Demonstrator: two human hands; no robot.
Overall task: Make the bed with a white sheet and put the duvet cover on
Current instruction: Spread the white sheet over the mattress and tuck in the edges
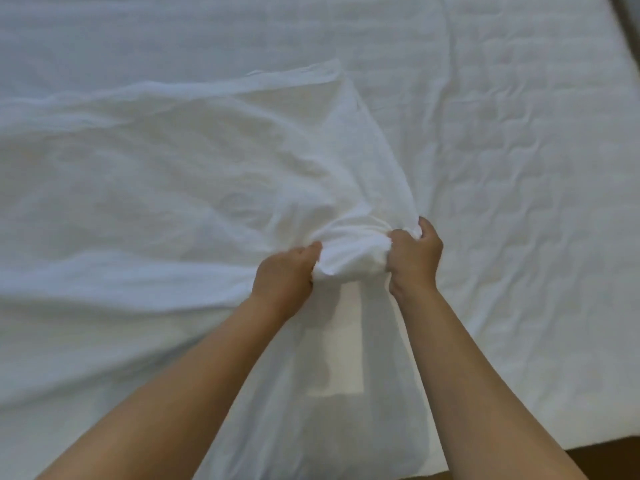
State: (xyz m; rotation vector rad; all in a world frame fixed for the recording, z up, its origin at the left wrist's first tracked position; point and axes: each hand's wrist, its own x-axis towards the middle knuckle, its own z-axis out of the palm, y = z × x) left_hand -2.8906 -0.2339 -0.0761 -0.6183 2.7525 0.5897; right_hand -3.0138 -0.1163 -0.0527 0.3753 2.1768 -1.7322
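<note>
Hands bunch loose white fabric sheet (194, 161): left hand (285, 271) and right hand (414, 256) each grip a gathered fold, probably to spread it across the quilted white bed (519, 133).

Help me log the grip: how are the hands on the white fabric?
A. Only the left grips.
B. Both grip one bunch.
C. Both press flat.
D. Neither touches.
B: the left hand and right hand each grip the bunched white fabric between them.
</note>
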